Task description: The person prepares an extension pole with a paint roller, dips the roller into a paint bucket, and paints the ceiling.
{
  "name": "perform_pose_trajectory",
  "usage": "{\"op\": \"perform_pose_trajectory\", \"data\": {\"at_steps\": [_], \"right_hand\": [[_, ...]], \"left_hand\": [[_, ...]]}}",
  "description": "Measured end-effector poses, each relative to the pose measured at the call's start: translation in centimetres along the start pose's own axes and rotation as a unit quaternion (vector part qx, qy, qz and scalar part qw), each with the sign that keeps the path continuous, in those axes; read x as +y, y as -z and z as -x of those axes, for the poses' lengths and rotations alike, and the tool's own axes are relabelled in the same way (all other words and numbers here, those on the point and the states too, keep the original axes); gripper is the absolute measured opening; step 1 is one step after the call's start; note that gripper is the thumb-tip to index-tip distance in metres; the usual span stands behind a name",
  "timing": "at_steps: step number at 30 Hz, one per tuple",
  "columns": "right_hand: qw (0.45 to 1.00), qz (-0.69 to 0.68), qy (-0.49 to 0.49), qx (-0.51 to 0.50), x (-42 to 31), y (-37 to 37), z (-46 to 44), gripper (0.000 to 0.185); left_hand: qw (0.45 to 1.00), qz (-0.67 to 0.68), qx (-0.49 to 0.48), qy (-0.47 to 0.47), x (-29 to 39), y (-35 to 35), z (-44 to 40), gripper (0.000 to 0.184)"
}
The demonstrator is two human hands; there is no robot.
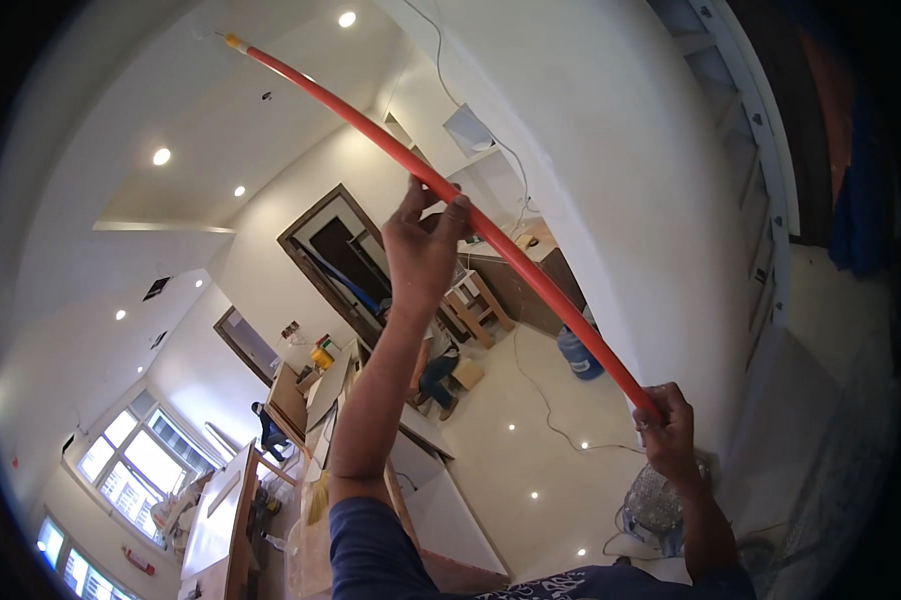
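In the head view, the left hand (421,250) is raised on an outstretched arm, its grip closed around a red pole's (531,271) middle; the right hand (670,430), lower, clasps its bottom end. The pole slants up leftward, yellow tip (234,41) toward the ceiling (211,125).

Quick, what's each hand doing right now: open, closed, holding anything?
Left hand: fingers closed on the long, slender red pole near its middle.
Right hand: closed around the pole's lower end.
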State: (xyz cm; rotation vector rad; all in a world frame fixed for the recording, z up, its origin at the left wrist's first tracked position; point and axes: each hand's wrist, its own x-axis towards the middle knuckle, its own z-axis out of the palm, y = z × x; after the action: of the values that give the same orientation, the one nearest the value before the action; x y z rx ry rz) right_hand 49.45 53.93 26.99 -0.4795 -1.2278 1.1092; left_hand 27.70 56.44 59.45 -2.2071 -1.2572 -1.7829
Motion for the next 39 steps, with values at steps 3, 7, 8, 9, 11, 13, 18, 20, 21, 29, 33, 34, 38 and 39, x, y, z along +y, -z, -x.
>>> {"op": "perform_pose_trajectory", "data": {"at_steps": [3, 7, 8, 9, 11, 13, 18, 20, 21, 29, 33, 34, 38, 39], "right_hand": [[0.999, 0.016, 0.032, -0.012, 0.5, -1.7, -2.1, 0.016], [0.998, 0.023, 0.061, -0.018, 1.1, -4.0, -5.5, 0.016], [0.997, 0.024, 0.072, -0.022, 0.9, -4.8, -6.3, 0.014], [0.996, 0.024, 0.083, -0.025, 1.1, -5.6, -7.0, 0.013], [0.996, 0.026, 0.081, -0.036, 1.0, -6.6, -8.5, 0.011], [0.997, 0.021, 0.059, -0.046, 0.7, -7.4, -9.5, 0.011], [0.997, 0.003, 0.061, -0.043, 0.1, -8.9, -10.9, 0.011], [0.997, 0.017, 0.065, -0.035, 0.0, -9.2, -11.0, 0.012], [0.997, 0.028, 0.07, -0.034, 0.2, -9.3, -11.2, 0.013], [0.997, -0.014, 0.075, -0.026, 2.1, -7.4, -9.1, 0.018], [0.997, -0.052, 0.04, -0.026, 3.6, -4.4, -5.0, 0.021], [0.997, -0.064, 0.025, -0.028, 3.8, -3.7, -3.8, 0.022], [0.994, -0.103, 0.028, -0.017, 5.7, -0.8, -0.2, 0.027], [0.994, -0.103, 0.029, -0.012, 5.7, -0.3, 0.3, 0.028]], "left_hand": [[1.0, -0.01, 0.003, -0.009, -1.9, 1.3, -1.7, 0.033], [0.999, -0.035, 0.006, 0.008, -5.4, 3.5, -5.1, 0.028], [1.0, -0.023, 0.01, 0.013, -6.1, 4.1, -6.1, 0.028], [1.0, -0.011, 0.014, 0.017, -6.8, 4.6, -6.9, 0.028], [0.999, 0.001, 0.021, 0.029, -8.2, 5.5, -8.5, 0.026], [0.998, 0.002, 0.021, 0.051, -8.9, 6.2, -9.4, 0.025], [0.998, -0.002, 0.026, 0.062, -10.0, 7.3, -10.9, 0.023], [0.997, -0.01, 0.021, 0.067, -10.4, 7.6, -11.1, 0.023], [0.997, -0.006, 0.024, 0.069, -10.5, 7.7, -11.2, 0.023], [0.999, -0.038, 0.003, 0.039, -8.3, 6.3, -8.6, 0.023], [0.998, -0.057, -0.016, -0.018, -5.6, 3.8, -4.1, 0.035], [0.998, -0.066, -0.015, -0.016, -4.6, 3.1, -2.9, 0.036], [0.997, -0.07, -0.029, -0.009, -1.3, 0.3, 1.0, 0.047], [0.998, -0.055, -0.033, -0.009, -1.1, -0.3, 1.6, 0.05]]}}
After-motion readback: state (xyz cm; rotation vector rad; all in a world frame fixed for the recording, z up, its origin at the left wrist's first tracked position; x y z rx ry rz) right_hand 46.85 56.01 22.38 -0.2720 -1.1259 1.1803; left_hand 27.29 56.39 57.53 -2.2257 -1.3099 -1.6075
